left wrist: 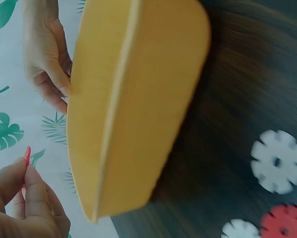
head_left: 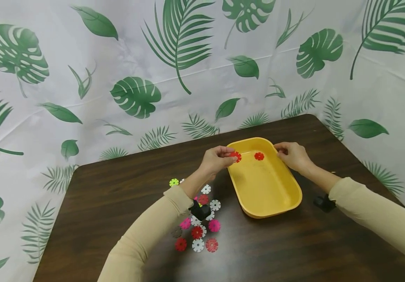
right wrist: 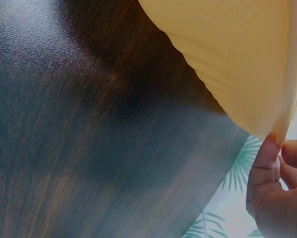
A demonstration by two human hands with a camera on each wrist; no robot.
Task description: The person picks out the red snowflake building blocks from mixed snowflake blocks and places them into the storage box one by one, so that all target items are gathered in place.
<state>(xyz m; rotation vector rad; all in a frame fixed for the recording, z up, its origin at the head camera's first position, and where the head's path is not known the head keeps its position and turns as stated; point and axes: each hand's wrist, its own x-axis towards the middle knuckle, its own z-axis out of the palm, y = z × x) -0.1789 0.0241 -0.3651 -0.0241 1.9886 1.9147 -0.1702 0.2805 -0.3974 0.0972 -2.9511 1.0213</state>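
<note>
A yellow plastic tray (head_left: 265, 184) stands on the dark wooden table, one red notched disc (head_left: 259, 156) lying inside near its far end. Over the tray's far left rim, my left hand (head_left: 217, 159) pinches another red notched disc (head_left: 236, 157) between thumb and fingers; the left wrist view shows that disc (left wrist: 28, 155) edge-on. My right hand (head_left: 293, 156) holds the tray's rim at the far right corner. In the right wrist view its fingertips (right wrist: 270, 139) grip the rim from below and outside.
Left of the tray lies a loose spread of notched discs, several white (head_left: 198, 245), red (head_left: 211, 244) and pink (head_left: 214, 225), with a yellow-green one (head_left: 174, 182) farther back. My left forearm hangs over part of them. A leaf-print cloth (head_left: 135, 98) backs the table (head_left: 117, 196).
</note>
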